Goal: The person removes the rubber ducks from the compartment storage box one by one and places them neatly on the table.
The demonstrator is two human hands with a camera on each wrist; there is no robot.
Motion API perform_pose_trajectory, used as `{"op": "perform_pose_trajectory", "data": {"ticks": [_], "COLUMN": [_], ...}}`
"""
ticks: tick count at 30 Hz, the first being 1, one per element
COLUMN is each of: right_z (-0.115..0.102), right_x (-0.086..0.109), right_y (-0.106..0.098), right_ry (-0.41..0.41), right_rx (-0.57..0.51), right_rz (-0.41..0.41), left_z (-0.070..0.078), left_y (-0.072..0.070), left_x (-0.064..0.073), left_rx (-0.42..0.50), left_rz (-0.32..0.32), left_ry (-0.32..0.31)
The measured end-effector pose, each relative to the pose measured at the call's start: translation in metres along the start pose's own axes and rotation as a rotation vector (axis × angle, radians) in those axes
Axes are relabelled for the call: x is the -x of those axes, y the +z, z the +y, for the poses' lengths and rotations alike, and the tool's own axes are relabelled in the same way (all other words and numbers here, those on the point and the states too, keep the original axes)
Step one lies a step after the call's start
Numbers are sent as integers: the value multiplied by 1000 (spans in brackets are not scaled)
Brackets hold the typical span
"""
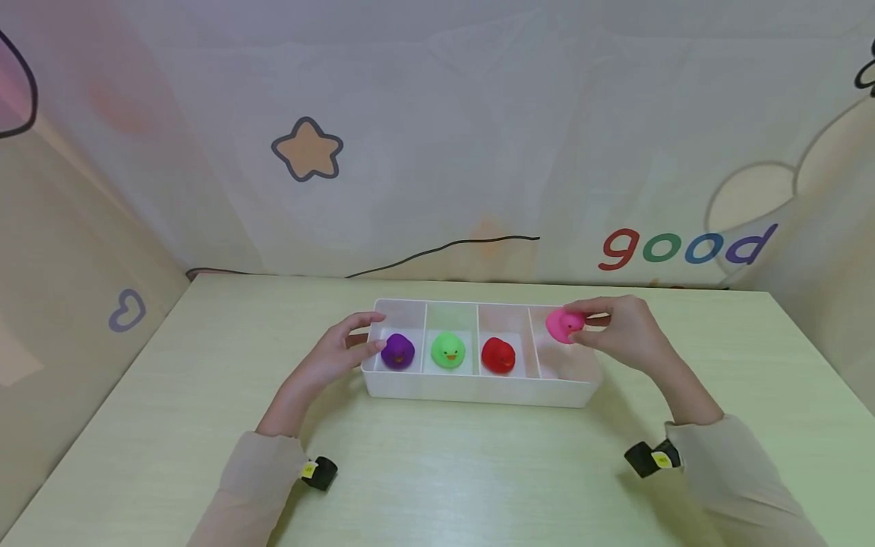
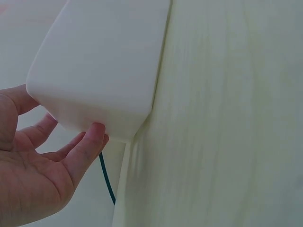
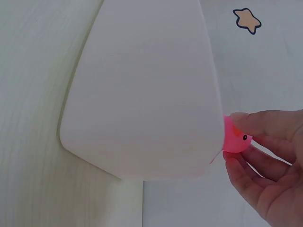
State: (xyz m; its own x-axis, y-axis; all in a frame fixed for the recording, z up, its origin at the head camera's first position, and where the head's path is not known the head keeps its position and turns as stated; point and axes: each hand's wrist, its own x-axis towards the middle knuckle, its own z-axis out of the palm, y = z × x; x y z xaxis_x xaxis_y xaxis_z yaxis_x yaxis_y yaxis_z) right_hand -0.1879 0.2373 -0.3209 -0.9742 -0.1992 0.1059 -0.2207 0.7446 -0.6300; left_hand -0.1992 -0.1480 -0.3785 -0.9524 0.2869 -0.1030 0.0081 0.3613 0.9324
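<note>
A white box (image 1: 478, 390) with several compartments in a row sits on the table. From left to right, its compartments hold a purple rubber duck (image 1: 398, 352), a green rubber duck (image 1: 448, 350) and a red rubber duck (image 1: 498, 355). My right hand (image 1: 618, 332) pinches a pink rubber duck (image 1: 564, 325) between thumb and fingers over the rightmost compartment; the right wrist view shows the pink duck (image 3: 236, 137) at the box's rim. At the box's left end, my left hand (image 1: 339, 351) holds the rim and end wall, thumb near the purple duck. The left wrist view shows its fingertips (image 2: 97, 130) against the end wall.
The pale wooden table (image 1: 437, 471) reaches back to a hanging cloth backdrop (image 1: 437, 152) printed with a star and the word "good". A black wrist camera (image 1: 320, 472) is worn on the left sleeve, another black camera (image 1: 652, 458) on the right.
</note>
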Motion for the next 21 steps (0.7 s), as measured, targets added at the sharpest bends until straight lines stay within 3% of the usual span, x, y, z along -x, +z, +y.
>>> {"op": "perform_pose_trajectory", "data": {"ticks": [7,21], "right_z": [7,40], "right_x": [1,5], "right_y": [-15,-42], "right_ry": [63,144], "right_rx": [-89,-105], "right_rz": [41,107], "left_z": [-1,-2], "left_y": [0,-1], "left_x": [0,0], "left_rx": [4,10], "left_rz": [-7,-11], "left_ry": [4,13]}}
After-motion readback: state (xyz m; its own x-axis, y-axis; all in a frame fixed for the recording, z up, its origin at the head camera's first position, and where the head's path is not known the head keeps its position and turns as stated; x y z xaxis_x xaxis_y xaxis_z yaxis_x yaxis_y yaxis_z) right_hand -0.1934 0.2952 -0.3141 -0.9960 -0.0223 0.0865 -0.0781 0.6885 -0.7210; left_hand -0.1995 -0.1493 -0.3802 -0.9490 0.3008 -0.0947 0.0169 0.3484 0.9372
